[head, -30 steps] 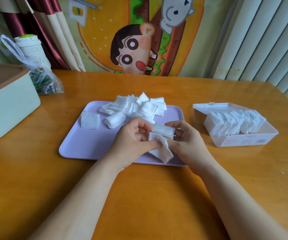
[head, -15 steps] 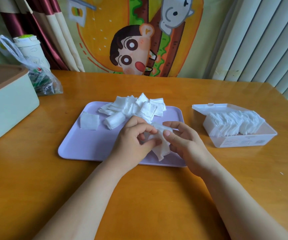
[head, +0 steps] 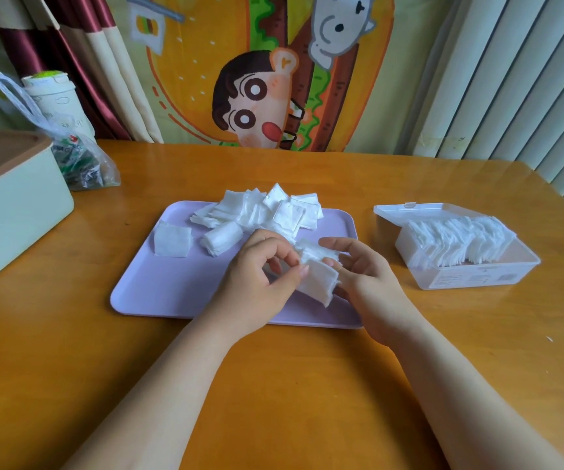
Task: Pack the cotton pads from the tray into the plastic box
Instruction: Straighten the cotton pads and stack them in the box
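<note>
So the left hand and right hand both have their grip clamped on a small stack of white square cotton pads, just above the flat lilac plastic tray. The clear plastic box sits to its right with pads inside.

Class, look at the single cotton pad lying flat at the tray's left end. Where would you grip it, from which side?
Pinch the single pad by its near edge, from above on the near side. It lies flat on the tray, apart from the pile, so probably only an edge offers a hold.
</note>
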Motion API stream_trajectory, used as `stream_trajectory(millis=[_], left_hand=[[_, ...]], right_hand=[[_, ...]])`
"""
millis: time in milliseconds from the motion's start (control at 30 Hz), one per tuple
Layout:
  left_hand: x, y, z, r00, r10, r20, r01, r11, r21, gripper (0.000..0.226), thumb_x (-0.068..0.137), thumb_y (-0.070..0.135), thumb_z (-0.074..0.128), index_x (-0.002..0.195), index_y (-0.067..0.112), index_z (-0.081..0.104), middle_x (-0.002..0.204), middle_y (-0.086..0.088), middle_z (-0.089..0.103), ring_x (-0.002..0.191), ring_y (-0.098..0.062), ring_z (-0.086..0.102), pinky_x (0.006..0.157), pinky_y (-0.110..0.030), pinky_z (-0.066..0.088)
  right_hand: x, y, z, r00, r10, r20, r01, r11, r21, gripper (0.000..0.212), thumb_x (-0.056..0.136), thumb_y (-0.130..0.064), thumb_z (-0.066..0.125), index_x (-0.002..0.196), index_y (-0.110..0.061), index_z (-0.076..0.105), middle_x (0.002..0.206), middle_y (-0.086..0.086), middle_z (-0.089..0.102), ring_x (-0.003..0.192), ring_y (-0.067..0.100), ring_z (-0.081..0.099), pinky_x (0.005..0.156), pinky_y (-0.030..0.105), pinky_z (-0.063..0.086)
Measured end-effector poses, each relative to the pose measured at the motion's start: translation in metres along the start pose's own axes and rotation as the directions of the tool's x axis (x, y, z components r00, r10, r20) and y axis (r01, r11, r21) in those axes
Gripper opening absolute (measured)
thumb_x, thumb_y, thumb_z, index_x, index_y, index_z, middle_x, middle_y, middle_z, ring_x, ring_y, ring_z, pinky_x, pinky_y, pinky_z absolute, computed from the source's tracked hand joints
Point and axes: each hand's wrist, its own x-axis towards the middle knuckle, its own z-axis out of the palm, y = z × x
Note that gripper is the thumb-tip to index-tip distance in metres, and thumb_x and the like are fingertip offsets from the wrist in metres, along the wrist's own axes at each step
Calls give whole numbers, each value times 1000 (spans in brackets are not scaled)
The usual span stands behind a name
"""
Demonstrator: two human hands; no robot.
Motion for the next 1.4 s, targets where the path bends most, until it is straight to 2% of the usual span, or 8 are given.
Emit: stream_trajectory(millis=[200,300,433,700,833,933,1167,1400], left_hand=[[-1,0,-2,996,-86,-8,86,995,-42,14,91,17,79,86,20,65,97,7,63,80,-9,61,75,-19,49],[-1,1,-2,997,-75,19,75,996,-40,16,90,15,79,84,20,65,98,7,64,83,-13,64,76,-25,54],[-1,2,-7,998,-54,35,56,998,-35,17,90,12,79,84,20,65,100,6,65,86,-14,65,76,-23,53],[-2,-1,-4,996,-86,-23,86,996,6,16,90,16,79,84,19,65,92,4,65,77,-9,61,72,-19,51],[-1,-3,-1,996,-83,-30,83,997,1,17,89,14,80,85,21,65,86,9,62,70,-8,58,68,-23,51],[-1,-4,1,994,-96,-48,97,995,12,20,88,20,83,87,27,64,82,15,59,67,-7,57,64,-24,50],[0,-5,-3,963,-237,129,241,970,-19,72,80,19,89,140,36,54,101,9,60,69,2,58,69,-15,49],[1,-15,-1,975,-201,98,192,977,93,41,70,34,95,99,33,66,97,10,52,71,3,48,70,-18,40]], right_hand=[[1,3,-1,1000,-21,16,22,998,-62,35,102,12,52,127,-9,64,112,19,78,94,25,74,89,42,58],[2,4,-1,999,-26,-18,25,996,-82,29,104,5,57,126,-12,66,106,14,79,89,22,73,82,40,56],[5,9,-2,995,-75,-66,67,990,-127,25,100,-17,69,123,-26,71,112,27,73,96,36,72,93,59,56],[0,6,0,998,-66,-14,62,981,-185,29,106,-5,59,130,-18,67,109,8,79,97,22,73,92,43,57],[-1,2,3,999,-44,-2,44,990,-135,23,106,-31,63,127,-21,70,107,11,76,97,24,71,91,48,56],[-4,-2,2,998,-29,57,35,993,-110,46,93,-42,77,132,-19,66,113,6,78,105,16,74,89,31,60],[-4,7,-1,989,-104,105,134,929,-344,64,83,-10,75,143,-23,58,123,7,72,112,22,72,99,39,59],[-8,1,-4,986,-60,153,132,841,-524,79,88,-7,82,155,-29,46,143,-16,60,124,2,62,102,20,50]])
